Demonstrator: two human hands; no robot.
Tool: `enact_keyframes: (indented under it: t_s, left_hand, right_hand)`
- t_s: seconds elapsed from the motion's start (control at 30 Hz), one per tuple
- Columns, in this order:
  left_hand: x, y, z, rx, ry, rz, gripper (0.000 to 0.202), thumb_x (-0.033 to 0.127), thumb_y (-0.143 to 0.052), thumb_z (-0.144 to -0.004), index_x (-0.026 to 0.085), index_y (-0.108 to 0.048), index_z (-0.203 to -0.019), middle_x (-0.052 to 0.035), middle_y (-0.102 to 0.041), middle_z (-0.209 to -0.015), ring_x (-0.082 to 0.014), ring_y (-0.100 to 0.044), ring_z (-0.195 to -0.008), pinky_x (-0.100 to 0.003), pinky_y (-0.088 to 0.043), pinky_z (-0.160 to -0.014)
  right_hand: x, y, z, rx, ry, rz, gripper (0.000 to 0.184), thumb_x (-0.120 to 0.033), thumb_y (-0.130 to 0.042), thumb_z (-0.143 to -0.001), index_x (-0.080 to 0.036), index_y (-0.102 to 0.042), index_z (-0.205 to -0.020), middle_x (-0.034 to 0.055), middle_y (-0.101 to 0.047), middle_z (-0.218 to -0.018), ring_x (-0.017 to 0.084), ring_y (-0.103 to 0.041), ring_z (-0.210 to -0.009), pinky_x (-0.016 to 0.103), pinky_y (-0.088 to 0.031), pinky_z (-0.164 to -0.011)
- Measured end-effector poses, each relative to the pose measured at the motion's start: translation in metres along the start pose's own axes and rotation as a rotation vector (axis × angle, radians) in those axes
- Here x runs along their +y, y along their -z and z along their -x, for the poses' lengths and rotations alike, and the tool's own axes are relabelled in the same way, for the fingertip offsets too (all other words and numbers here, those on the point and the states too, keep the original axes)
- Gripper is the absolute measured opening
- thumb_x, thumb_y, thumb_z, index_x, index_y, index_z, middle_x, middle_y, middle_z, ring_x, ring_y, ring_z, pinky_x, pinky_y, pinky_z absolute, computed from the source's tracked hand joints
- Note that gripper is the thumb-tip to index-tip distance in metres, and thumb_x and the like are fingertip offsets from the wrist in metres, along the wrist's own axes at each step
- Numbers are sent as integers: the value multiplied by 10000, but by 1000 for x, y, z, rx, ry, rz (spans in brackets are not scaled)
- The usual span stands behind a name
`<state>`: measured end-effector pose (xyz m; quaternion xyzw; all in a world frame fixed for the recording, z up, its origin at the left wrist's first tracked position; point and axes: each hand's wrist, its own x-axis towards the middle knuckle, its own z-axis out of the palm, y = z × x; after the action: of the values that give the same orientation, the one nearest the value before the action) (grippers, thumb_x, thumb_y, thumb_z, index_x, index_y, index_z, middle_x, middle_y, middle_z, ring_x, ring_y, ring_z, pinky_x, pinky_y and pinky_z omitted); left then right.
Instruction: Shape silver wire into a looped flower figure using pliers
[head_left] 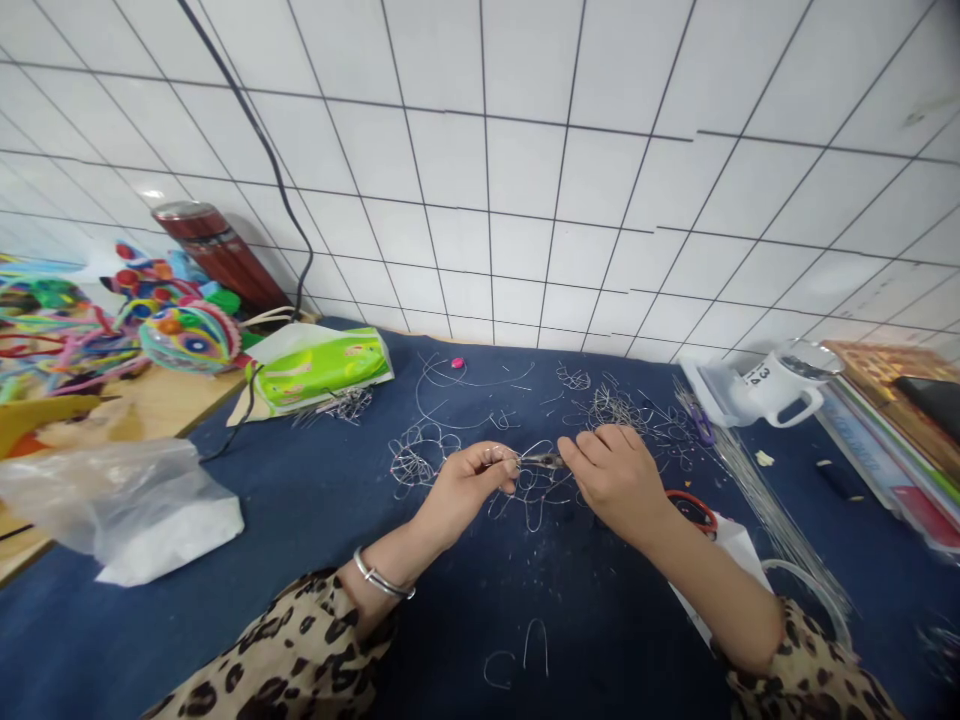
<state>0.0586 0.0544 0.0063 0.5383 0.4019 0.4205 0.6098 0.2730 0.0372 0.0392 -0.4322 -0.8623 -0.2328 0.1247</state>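
Note:
Over the middle of the dark blue cloth, my right hand (616,478) is closed around a pair of pliers (543,461), whose metal jaws point left. My left hand (466,488) pinches a thin metal wire right at the tips of those jaws. Fingers hide most of that wire. Just below the pliers lie bent wire shapes (534,515) on the cloth. A coil of looped wires (420,460) sits left of my left hand. Beyond my right hand is a tangled pile of wire pieces (615,408). Two curved wire bits (535,645) lie near the front.
Long straight wires (780,510) run along the right, near a white mug (787,385) and stacked books (885,450). At left are a green tissue pack (322,370), a plastic bag (150,520), a red thermos (225,255) and colourful craft items (191,335). A tiled wall stands behind.

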Motion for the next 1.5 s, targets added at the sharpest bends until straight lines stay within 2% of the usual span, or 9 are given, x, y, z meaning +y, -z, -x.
enact_keyframes:
  t_s: [0.27,0.73,1.13,1.5]
  left_hand:
    - [-2,1,-1,-47,31,-3,100,238,-582,-797,142,-607,-808,-1,-598,-735,-97,-562,-631,-245,-439,-687]
    - [-7,1,-4,-2,25,-96,100,234,-575,-788,146,-597,-831,8,-600,-737,-90,-568,-627,-233,-456,-666]
    - [-11,2,-4,-15,29,-142,100,233,-564,-788,154,-588,-845,3,-603,-739,-103,-571,-631,-245,-462,-664]
    - [-5,6,-6,-45,23,-250,101,226,-555,-775,164,-597,-841,3,-593,-683,-112,-546,-612,-242,-437,-636]
  right_hand:
    - [-6,5,-2,5,-14,47,257,-133,-449,-863,-160,-576,-1084,57,-569,-829,192,-414,-812,353,-295,-750]
    - [-18,9,-1,-95,-145,10,227,-124,-459,-846,-166,-596,-1021,61,-533,-770,195,-386,-755,349,-258,-681]
    - [-20,7,-2,-96,-104,33,258,-122,-425,-862,-150,-584,-1063,67,-535,-767,198,-391,-746,356,-262,-670]
    - [-14,6,-2,-68,-48,17,238,-109,-440,-858,-155,-594,-1033,49,-520,-730,183,-384,-731,342,-257,-666]
